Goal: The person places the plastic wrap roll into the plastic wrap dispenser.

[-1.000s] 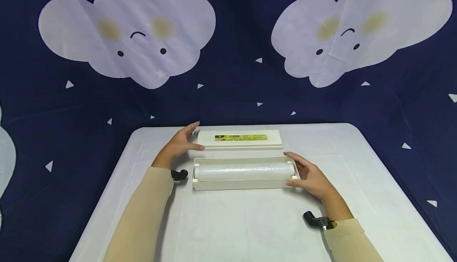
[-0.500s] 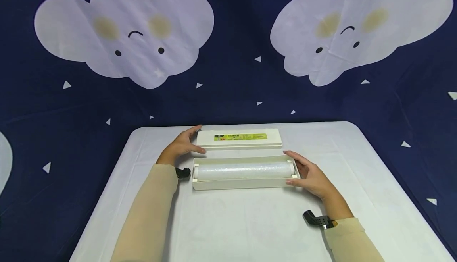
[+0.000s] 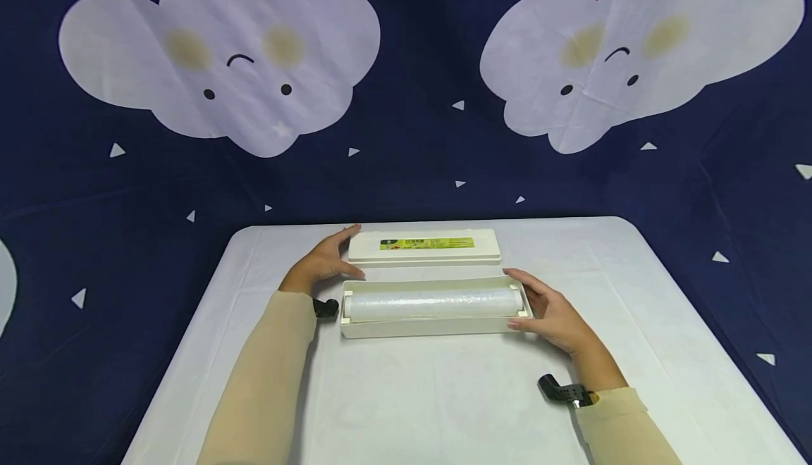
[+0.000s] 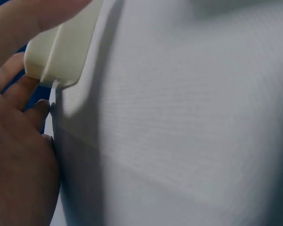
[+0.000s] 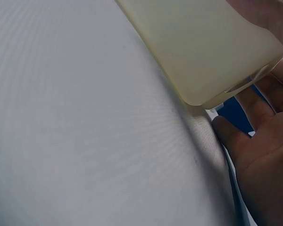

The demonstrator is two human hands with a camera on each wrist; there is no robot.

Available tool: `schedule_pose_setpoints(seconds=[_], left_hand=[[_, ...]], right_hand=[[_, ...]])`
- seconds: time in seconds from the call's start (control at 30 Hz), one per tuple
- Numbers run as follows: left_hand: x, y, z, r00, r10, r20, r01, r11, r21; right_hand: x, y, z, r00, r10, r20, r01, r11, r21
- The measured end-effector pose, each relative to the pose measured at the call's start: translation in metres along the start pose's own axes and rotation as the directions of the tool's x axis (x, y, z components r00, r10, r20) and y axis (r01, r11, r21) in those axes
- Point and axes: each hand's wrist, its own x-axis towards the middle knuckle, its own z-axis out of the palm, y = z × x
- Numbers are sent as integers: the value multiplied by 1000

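A long white box (image 3: pixel 438 326) stands uncovered on the table, with a roll of cling film (image 3: pixel 438 304) lying lengthwise inside. My right hand (image 3: pixel 555 317) holds the box's right end, thumb at the front wall and forefinger at the back corner. Behind the box lies its white lid (image 3: pixel 438 256), bearing a yellow-green label (image 3: pixel 427 244). My left hand (image 3: pixel 320 261) is spread around the lid's left end, its thumb a little in front of the near edge. In the left wrist view, the lid's end (image 4: pixel 68 52) is partly hidden by the thumb.
A white cloth covers the table (image 3: pixel 431 394), whose far edge runs just behind the lid. Beyond it hangs a dark blue curtain (image 3: pixel 419 169) printed with clouds and triangles. Each wrist wears a small black camera, one by the left sleeve (image 3: pixel 260 373).
My left hand has shifted slightly right and nearer around the lid's end, and its thumb has moved down from the lid's near edge. My right hand has stayed at the box.
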Motion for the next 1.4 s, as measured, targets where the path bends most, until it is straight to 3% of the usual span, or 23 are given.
schedule_pose_setpoints(seconds=[0.63, 0.97, 1.4], left_hand=[[9, -2, 10, 996, -14, -84, 13, 1000, -6], [6, -6, 13, 989, 37, -146, -53, 993, -108], [-1, -6, 16, 979, 54, -194, -108, 954, -280]], right_hand=[[-1, 5, -2, 1000, -27, 4, 27, 1000, -7], [-1, 5, -1, 1000, -21, 5, 21, 1000, 11], [-1, 5, -1, 1000, -20, 3, 20, 1000, 1]])
